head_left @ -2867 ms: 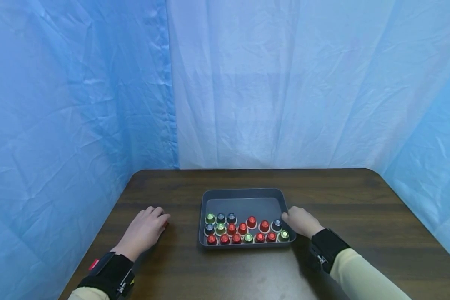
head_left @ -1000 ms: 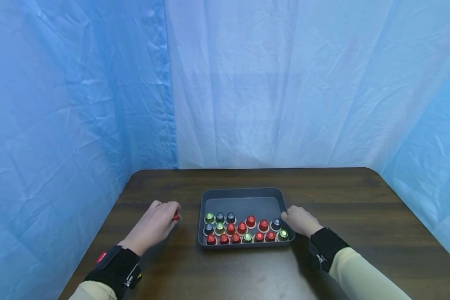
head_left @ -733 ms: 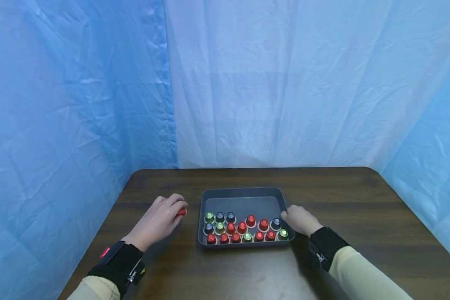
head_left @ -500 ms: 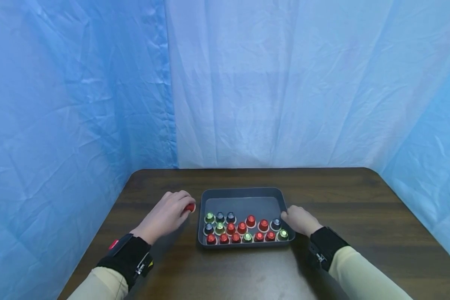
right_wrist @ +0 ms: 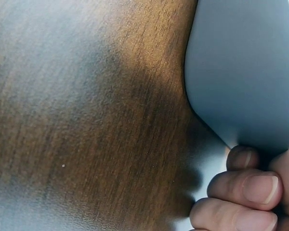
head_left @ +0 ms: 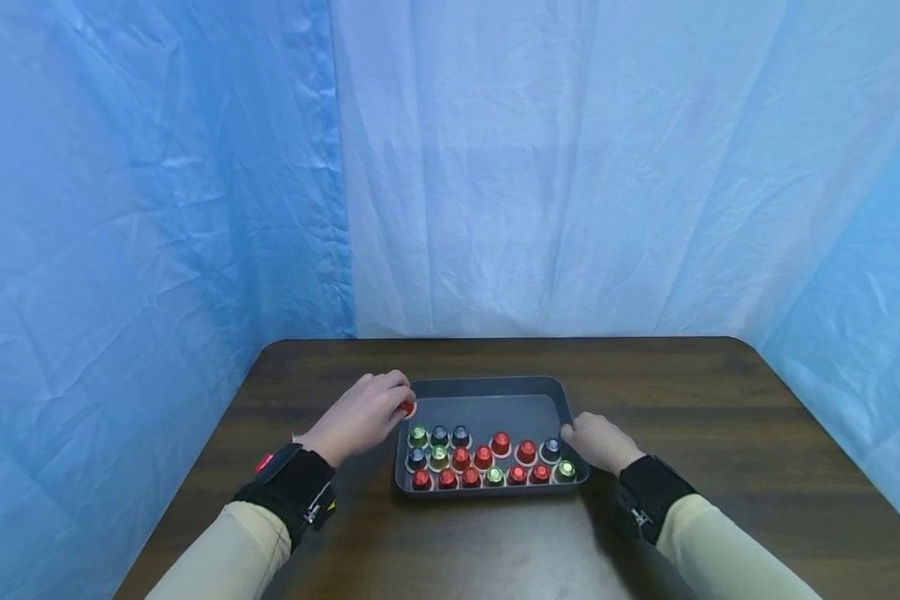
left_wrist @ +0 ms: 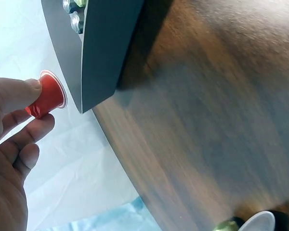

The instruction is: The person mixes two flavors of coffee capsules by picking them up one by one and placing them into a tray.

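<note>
My left hand (head_left: 362, 417) pinches a red coffee capsule (left_wrist: 47, 98) between thumb and fingers, its rimmed end facing away from the palm. In the head view this hand is at the back left corner of a dark grey baking tray (head_left: 495, 408). The fingers of my right hand (head_left: 604, 442) are curled round the tray's right rim, and the right wrist view has the fingertips against its outer wall (right_wrist: 245, 72). Red, green and dark blue capsules stand in rows over the tray's front half, among them a red capsule (head_left: 500, 442) and a green capsule (head_left: 566, 471).
At the lower right of the left wrist view, a capsule with a pale lid (left_wrist: 259, 222) lies on the wooden table (head_left: 450, 542) beside a greenish capsule (left_wrist: 227, 225). Blue curtains (head_left: 555, 167) surround the table at the back and sides.
My left hand has lifted the red capsule from the table's left side and carried it right and back to the tray's corner. My right hand and the tray stay in place.
</note>
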`<state>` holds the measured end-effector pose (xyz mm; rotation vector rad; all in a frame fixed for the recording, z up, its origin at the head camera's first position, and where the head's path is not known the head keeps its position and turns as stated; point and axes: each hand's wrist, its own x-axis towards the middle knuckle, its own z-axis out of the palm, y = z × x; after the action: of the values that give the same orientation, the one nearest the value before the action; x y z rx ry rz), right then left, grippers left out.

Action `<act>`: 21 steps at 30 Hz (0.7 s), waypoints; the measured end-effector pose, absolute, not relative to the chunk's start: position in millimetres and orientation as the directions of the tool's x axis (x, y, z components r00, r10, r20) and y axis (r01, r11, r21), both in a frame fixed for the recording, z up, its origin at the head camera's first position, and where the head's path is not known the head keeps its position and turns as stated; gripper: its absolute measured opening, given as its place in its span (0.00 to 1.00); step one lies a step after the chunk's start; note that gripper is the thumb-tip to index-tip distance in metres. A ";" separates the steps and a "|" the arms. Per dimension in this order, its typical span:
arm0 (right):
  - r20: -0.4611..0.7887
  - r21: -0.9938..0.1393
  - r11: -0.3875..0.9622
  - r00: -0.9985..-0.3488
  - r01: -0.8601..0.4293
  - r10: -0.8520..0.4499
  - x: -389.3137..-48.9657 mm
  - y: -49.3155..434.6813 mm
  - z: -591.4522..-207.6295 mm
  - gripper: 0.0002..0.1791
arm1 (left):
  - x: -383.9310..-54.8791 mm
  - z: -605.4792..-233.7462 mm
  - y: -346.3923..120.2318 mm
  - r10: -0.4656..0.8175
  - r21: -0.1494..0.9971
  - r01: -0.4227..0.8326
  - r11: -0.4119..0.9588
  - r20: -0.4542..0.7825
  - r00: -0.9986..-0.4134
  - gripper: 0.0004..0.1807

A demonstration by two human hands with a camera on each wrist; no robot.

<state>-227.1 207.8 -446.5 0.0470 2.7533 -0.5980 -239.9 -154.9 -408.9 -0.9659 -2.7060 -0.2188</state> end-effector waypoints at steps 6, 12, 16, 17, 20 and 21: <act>-0.317 -0.396 0.913 -0.948 0.097 -0.037 -227.5 208.2 -447.6 0.20 | -245.9 -409.1 -145.4 0.603 0.063 0.635 0.770 0.256 -0.756 0.12; -0.318 -0.396 0.913 -0.947 0.098 -0.037 -227.9 209.6 -448.2 0.20 | -253.4 -414.5 -135.5 0.607 0.073 0.634 0.770 0.222 -0.763 0.12; -0.313 -0.396 0.913 -0.949 0.094 -0.038 -228.1 210.2 -449.2 0.19 | -258.1 -418.5 -128.8 0.623 0.048 0.642 0.765 0.196 -0.757 0.11; -0.311 -0.396 0.914 -0.949 0.091 -0.040 -228.2 210.1 -449.4 0.19 | -258.8 -419.4 -127.4 0.628 0.038 0.645 0.764 0.188 -0.755 0.10; -0.306 -0.393 0.915 -0.951 0.087 -0.041 -228.1 209.8 -449.5 0.19 | -261.0 -422.8 -123.7 0.644 0.003 0.654 0.757 0.168 -0.746 0.09; -0.306 -0.394 0.915 -0.951 0.089 -0.040 -227.9 209.7 -449.3 0.19 | -261.4 -424.2 -122.5 0.646 -0.014 0.653 0.758 0.154 -0.747 0.09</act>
<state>-227.9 209.7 -449.3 0.0366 2.7663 -0.5902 -261.4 -122.5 -424.2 -1.0426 -2.8035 -0.0609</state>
